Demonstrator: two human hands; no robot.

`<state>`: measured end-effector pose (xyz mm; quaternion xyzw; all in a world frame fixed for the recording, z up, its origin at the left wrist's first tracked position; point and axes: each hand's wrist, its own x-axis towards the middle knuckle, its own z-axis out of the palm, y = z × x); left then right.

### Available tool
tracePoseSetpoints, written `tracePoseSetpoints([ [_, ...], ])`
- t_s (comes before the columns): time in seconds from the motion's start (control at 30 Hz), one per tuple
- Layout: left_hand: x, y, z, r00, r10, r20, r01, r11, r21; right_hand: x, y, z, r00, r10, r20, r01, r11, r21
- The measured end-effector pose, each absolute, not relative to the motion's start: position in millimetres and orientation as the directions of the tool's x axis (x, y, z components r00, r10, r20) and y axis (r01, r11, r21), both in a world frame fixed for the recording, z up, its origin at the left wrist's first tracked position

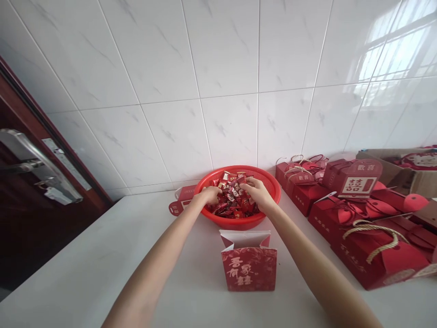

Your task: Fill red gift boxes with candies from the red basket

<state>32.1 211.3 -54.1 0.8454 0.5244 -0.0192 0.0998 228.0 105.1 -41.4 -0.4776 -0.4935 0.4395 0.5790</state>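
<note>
A red plastic basket (239,223) stands near the tiled wall, heaped with small red wrapped sweets (235,191). My left hand (210,195) reaches into its left side, fingertips among the sweets. On the right side of the heap is my right hand (256,192), its fingers bent down onto the wrappers. What either hand grips, if anything, is too small to make out. In front of the basket, between my forearms, a red paper box (251,271) with light Chinese characters stands upright, its top open.
Several red gift boxes (368,246) with rope handles fill the right side, beside a cardboard carton (418,182). Another red box (186,196) lies left of the basket. A dark door (20,200) with a metal handle is at the far left.
</note>
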Motion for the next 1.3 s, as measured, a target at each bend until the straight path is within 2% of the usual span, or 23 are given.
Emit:
tracePoseSetpoints([
  [0.1,31.0,208.8,-55.8,0.468,0.883,-0.046,0.832,-0.422,0.361,227.8,104.5,-41.5,0.126,0.981,0.149,-0.041,0.155,-0.987],
  [0.23,34.1,203.1,-52.8,0.498,0.863,0.090,0.629,-0.431,0.647,227.3,102.4,-39.9,0.118,0.983,0.143,-0.057,0.150,-0.987],
  [0.3,36.3,200.2,-49.5,0.481,0.862,0.161,0.513,-0.426,0.745,227.2,101.3,-38.5,0.117,0.983,0.139,-0.071,0.148,-0.986],
  [0.4,37.8,195.7,-44.3,0.444,0.863,0.241,0.373,-0.423,0.826,227.2,100.4,-36.5,0.118,0.985,0.126,-0.098,0.138,-0.986],
  [0.67,39.4,186.3,-38.2,0.337,0.879,0.338,0.148,-0.404,0.903,228.3,103.1,-35.6,0.174,0.984,0.037,-0.209,0.074,-0.975],
  [0.9,50.8,174.1,-34.9,0.273,0.912,0.305,0.016,-0.321,0.947,231.7,108.9,-37.2,0.152,0.988,-0.043,-0.367,0.016,-0.930],
  [1.03,55.6,162.6,-29.8,0.312,0.898,0.312,-0.067,-0.307,0.949,233.7,110.2,-35.7,0.120,0.991,-0.060,-0.454,0.001,-0.891],
  [1.17,54.6,153.9,-28.9,0.418,0.849,0.322,-0.018,-0.346,0.938,234.3,110.5,-34.4,0.106,0.992,-0.075,-0.488,-0.014,-0.873],
  [1.3,54.0,152.2,-33.0,0.401,0.844,0.356,0.077,-0.419,0.905,233.8,109.3,-34.8,0.091,0.993,-0.073,-0.481,-0.020,-0.876],
])
